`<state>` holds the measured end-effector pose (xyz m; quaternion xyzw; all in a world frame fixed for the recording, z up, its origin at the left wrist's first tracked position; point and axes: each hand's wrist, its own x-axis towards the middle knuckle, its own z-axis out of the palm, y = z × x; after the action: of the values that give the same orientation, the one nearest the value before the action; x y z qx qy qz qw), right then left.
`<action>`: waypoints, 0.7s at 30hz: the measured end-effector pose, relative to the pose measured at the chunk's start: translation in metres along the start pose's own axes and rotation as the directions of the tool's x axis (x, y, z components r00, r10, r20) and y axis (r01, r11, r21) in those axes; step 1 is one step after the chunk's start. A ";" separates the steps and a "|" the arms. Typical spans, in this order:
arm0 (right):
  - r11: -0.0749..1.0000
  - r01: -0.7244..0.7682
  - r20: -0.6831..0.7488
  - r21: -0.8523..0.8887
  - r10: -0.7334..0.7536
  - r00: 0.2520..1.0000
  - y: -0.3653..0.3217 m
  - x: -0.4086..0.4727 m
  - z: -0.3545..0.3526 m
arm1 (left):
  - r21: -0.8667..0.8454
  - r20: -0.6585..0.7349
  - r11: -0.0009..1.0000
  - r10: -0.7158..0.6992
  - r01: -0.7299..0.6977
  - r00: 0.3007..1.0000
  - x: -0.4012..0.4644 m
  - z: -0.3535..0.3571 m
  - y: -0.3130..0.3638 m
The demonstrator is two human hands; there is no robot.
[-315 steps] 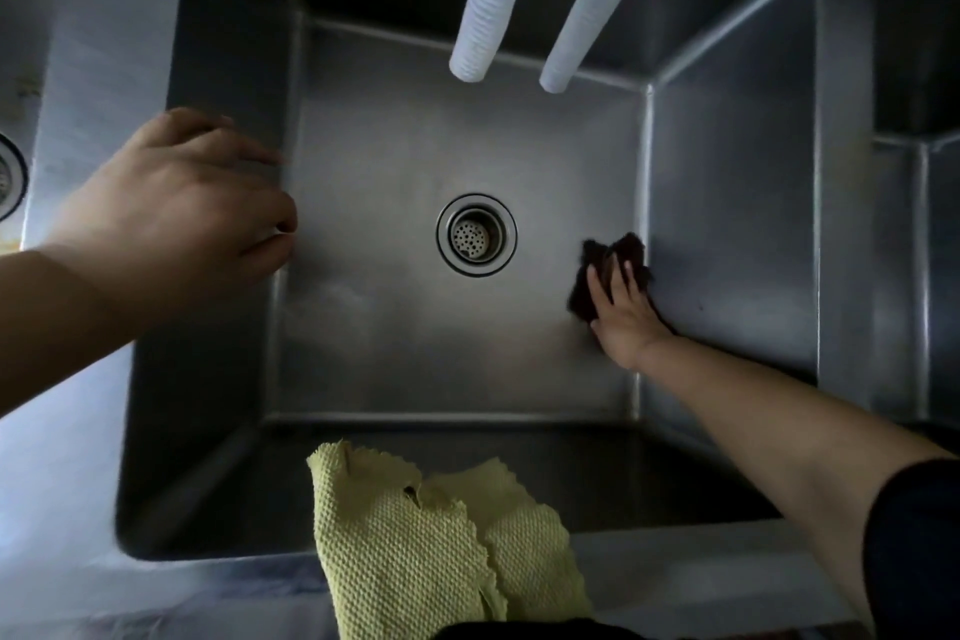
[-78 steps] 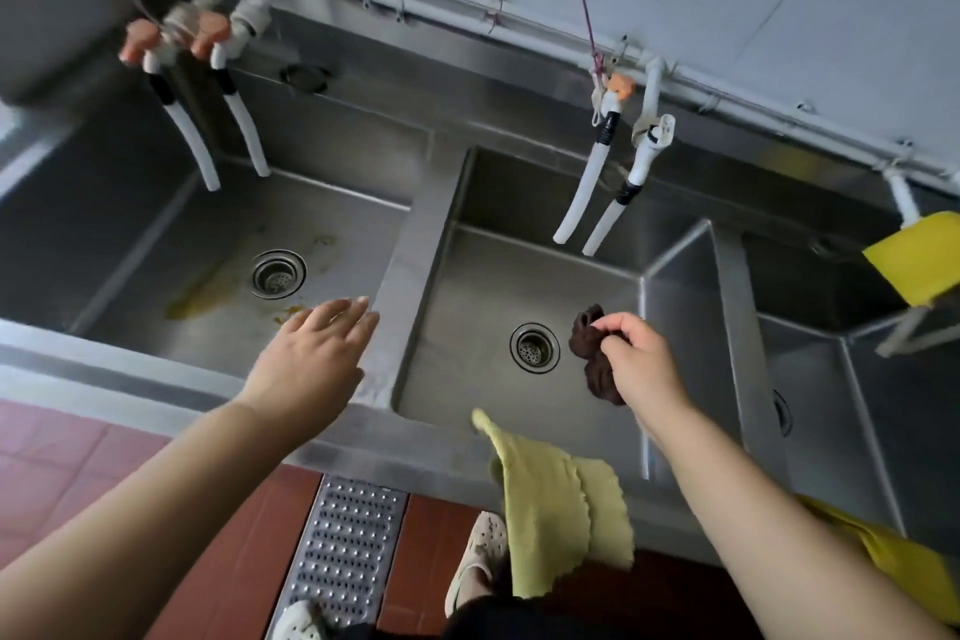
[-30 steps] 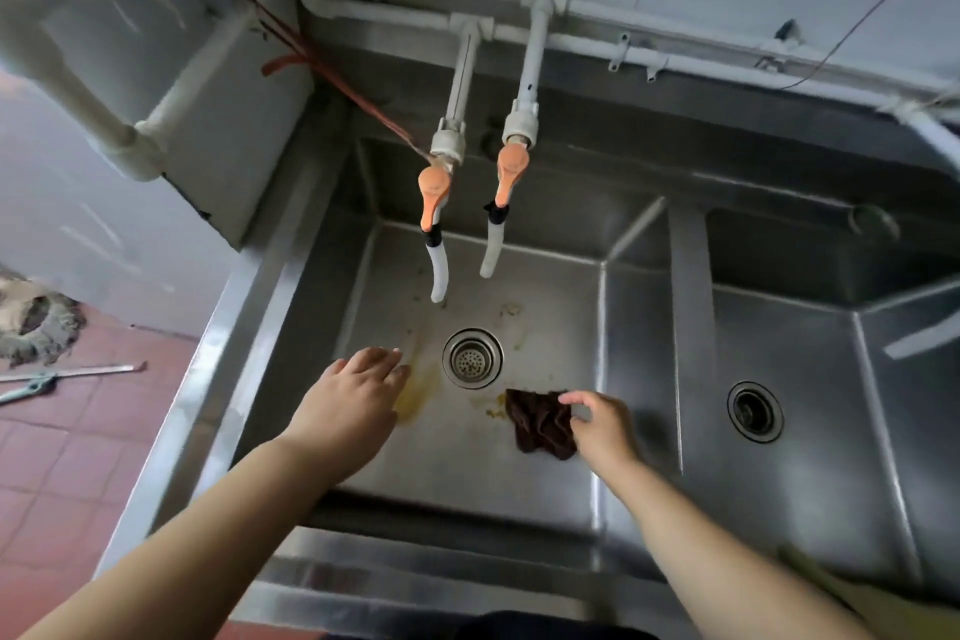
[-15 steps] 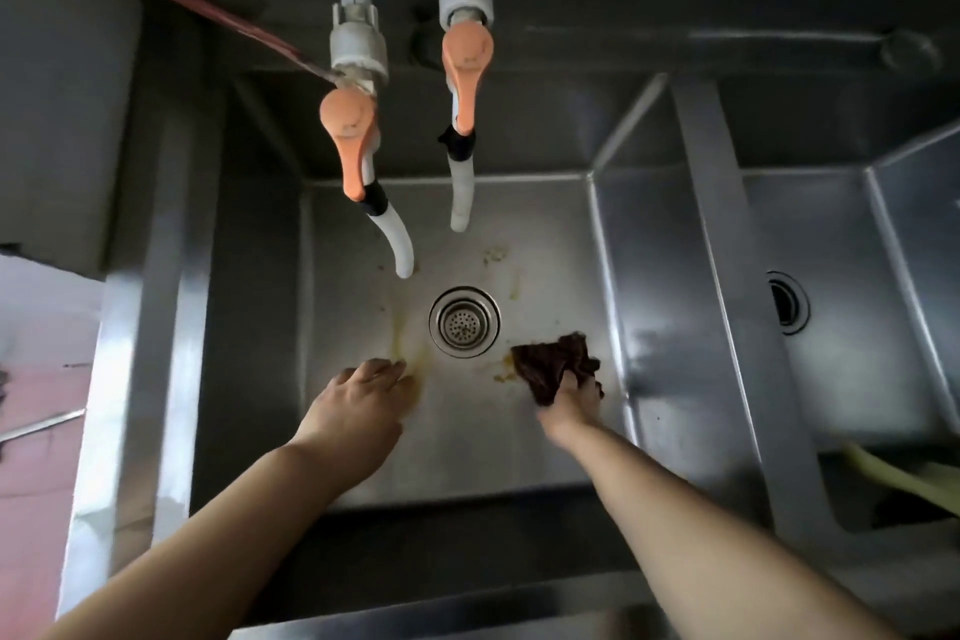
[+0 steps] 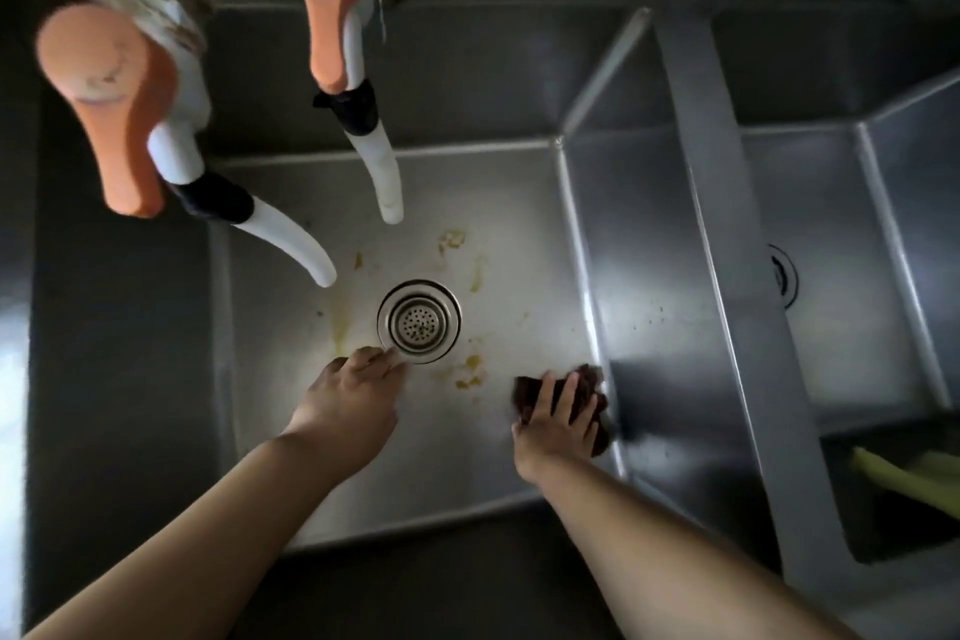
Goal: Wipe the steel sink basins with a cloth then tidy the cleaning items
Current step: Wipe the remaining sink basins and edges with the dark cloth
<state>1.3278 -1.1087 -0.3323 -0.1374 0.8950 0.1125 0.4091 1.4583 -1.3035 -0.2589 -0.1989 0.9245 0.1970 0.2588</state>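
Steel sink basin (image 5: 291, 431), left compartment: floor carries yellow-brown stains (image 5: 470, 372) scattered round the drain strainer (image 5: 420, 321), densest just beside its near right edge and along its left side.

Right hand (image 5: 558, 424): fingers spread and laid flat over a dark brown cloth (image 5: 592, 382), pressing it to the basin floor in the near right corner, touching or just short of the right wall; cannot tell which. Grip is released, not clenched; the cloth is held down by flat fingers only. The cloth lies bunched, its edges showing beyond the fingertips and at the right of the hand.

Left hand (image 5: 345, 398): fingers extended and relaxed, grip released, grasping nothing. Fingertips reach the near left rim of the drain strainer; whether the palm rests on the floor cannot be told.

Two taps overhang the basin from the back wall, each with an orange lever: left tap (image 5: 122, 114) and right tap (image 5: 337, 0). Each ends in a white hose spout with a black collar, hanging above the basin floor.

A steel divider (image 5: 727, 276) separates this compartment from the adjoining basin (image 5: 841, 327) on the right, whose drain is partly hidden by the divider. A yellow-green cloth (image 5: 914, 478) lies at that basin's near edge, blurred
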 end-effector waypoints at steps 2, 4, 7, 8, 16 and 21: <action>0.999 -0.031 -0.084 0.038 0.034 0.996 0.004 0.000 -0.003 | -0.022 -0.002 0.999 -0.025 0.025 1.000 0.010 -0.001 0.005; 1.000 -0.015 -0.170 0.025 0.019 0.985 0.005 0.004 0.000 | -0.013 0.002 0.999 -0.036 0.036 0.999 0.022 0.001 0.007; 0.997 0.080 -0.317 -0.020 -0.082 0.945 0.005 0.020 0.004 | 0.054 0.021 0.997 -0.061 0.060 0.998 0.041 0.008 0.007; 0.990 0.135 -0.370 -0.030 -0.136 0.919 0.005 0.029 0.001 | 0.087 0.042 0.994 -0.074 0.070 0.996 0.047 0.010 0.007; 0.892 0.417 -0.590 -0.172 -0.433 0.681 -0.053 0.139 -0.097 | 0.370 0.140 0.928 -0.095 0.037 0.986 0.083 0.031 0.009; 0.880 0.468 -0.644 -0.079 -0.403 0.650 -0.099 0.184 -0.154 | 0.374 0.088 0.927 -0.080 0.042 0.993 0.101 0.038 0.009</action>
<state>1.1377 -1.2782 -0.3834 -0.3589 0.9243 -0.0856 0.0978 1.3900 -1.3046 -0.3426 -0.1648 0.9240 0.0203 0.3444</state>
